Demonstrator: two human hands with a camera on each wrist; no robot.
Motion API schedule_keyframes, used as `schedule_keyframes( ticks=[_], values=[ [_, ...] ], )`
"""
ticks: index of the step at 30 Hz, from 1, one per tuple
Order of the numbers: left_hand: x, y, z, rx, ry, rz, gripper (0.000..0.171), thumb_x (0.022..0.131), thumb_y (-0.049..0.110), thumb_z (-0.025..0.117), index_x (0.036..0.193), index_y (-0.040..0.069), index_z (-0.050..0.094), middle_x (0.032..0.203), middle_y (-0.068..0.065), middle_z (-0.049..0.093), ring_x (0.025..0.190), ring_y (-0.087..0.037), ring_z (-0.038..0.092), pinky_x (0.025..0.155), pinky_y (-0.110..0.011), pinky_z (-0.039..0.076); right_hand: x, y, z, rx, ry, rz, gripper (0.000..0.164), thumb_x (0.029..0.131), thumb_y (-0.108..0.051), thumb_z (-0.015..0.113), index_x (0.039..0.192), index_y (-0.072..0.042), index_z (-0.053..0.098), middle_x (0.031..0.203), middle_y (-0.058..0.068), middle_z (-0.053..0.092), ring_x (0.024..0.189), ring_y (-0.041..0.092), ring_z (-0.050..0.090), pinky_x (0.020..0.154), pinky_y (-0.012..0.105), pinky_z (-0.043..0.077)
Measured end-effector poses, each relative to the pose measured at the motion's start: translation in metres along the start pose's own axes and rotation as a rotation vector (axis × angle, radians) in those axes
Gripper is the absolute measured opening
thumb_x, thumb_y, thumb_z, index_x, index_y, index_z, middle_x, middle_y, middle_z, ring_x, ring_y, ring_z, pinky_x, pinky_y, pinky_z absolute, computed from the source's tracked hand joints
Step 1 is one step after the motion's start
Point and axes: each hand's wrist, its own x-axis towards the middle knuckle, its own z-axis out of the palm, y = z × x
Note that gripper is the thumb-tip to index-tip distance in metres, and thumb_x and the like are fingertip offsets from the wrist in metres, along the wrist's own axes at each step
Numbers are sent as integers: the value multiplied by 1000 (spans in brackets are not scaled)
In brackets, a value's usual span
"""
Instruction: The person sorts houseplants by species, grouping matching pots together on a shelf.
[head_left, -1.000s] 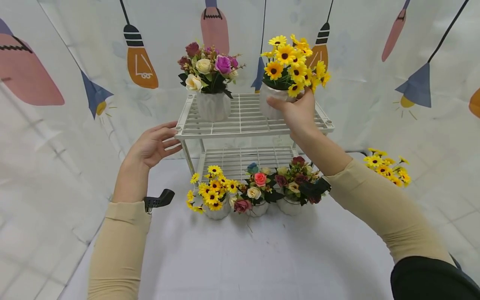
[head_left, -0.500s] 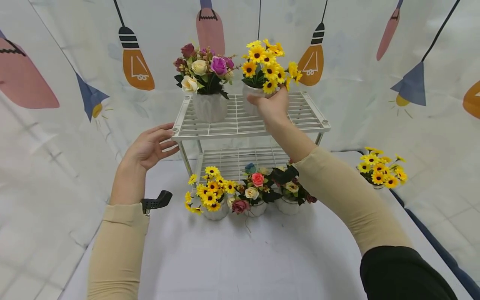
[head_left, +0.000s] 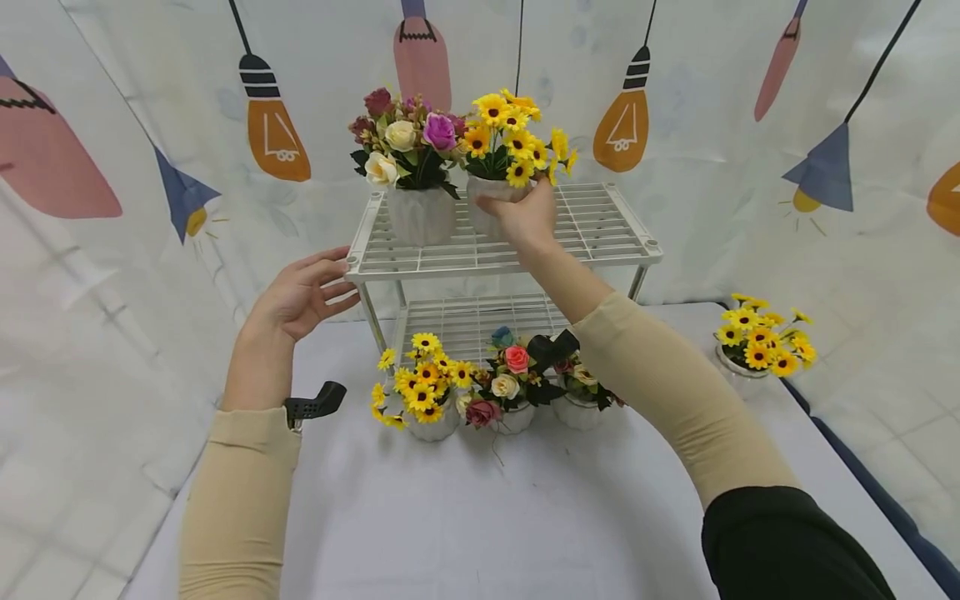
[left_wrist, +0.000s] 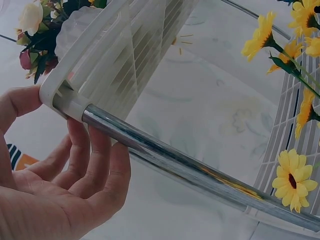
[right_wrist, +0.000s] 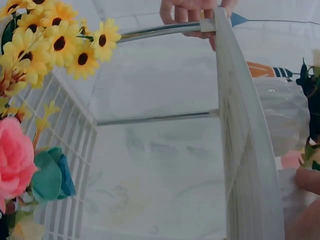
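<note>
On the top tier of a white two-tier rack (head_left: 600,225), my right hand (head_left: 531,218) holds a white pot of yellow daisy-like flowers (head_left: 506,137), thumb on its front and fingers at its right side. Just left of it stands a white pot of cream, purple and dark red roses (head_left: 422,215), close beside it. Only a bit of my right hand (right_wrist: 306,215) enters the right wrist view. My left hand (head_left: 306,293) grips the rack's front left corner; in the left wrist view its thumb is at the corner and its fingers lie behind the chrome post (left_wrist: 165,155).
Before the lower tier stand a pot of yellow flowers (head_left: 423,387), a pot of mixed roses (head_left: 506,386) and a dark red flower pot (head_left: 577,410), partly hidden by my right forearm. Another yellow flower pot (head_left: 757,342) stands at the table's right edge. A printed curtain (head_left: 697,150) hangs behind.
My right hand has moved the yellow flower pot leftward along the top tier, up beside the rose pot. My left hand has stayed at the rack corner.
</note>
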Motion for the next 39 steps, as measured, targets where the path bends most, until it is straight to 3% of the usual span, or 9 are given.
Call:
schedule_keyframes(
  ticks=[2, 7, 16, 24, 31, 39],
  values=[
    [0, 0, -1, 2, 3, 2, 68, 102, 20, 68, 160, 9, 34, 129, 2, 62, 112, -15, 66, 97, -36, 50, 0, -1, -5, -24, -45, 23, 91, 88, -16, 84, 158, -9, 27, 137, 7, 55, 124, 19, 54, 98, 28, 47],
    [0, 0, -1, 7, 2, 8, 68, 101, 20, 68, 159, 8, 35, 129, 2, 63, 114, -17, 66, 108, -44, 42, -5, 0, -17, -31, -128, 71, 88, 93, -17, 79, 160, -13, 22, 154, 7, 39, 136, 19, 45, 104, 29, 44],
    [0, -4, 0, -46, -17, -11, 70, 100, 20, 71, 159, 7, 36, 130, -1, 62, 113, -18, 65, 107, -42, 44, -24, 3, -46, -12, -220, 61, 83, 96, -14, 75, 161, -4, 23, 162, 10, 32, 147, 20, 34, 112, 28, 36],
    [0, -2, 2, 11, 8, 6, 67, 102, 22, 68, 159, 8, 36, 135, -3, 60, 113, -16, 66, 96, -34, 51, -55, 14, -84, 20, -255, -90, 72, 98, -9, 71, 158, -3, 31, 158, 10, 39, 146, 21, 38, 112, 29, 37],
    [0, -1, 2, 10, 8, 3, 67, 101, 22, 69, 158, 9, 36, 137, -3, 59, 113, -17, 66, 95, -33, 52, -78, 32, -118, -26, -209, -251, 60, 100, -7, 69, 151, 0, 39, 150, 14, 46, 139, 22, 45, 108, 27, 41],
    [-1, -2, 2, 14, 13, 6, 67, 101, 22, 68, 159, 9, 36, 138, -3, 57, 118, -19, 63, 111, -45, 39, -95, 49, -156, 1, -127, -303, 43, 101, -8, 67, 141, -2, 51, 139, 16, 54, 129, 23, 52, 101, 21, 44]
  ],
)
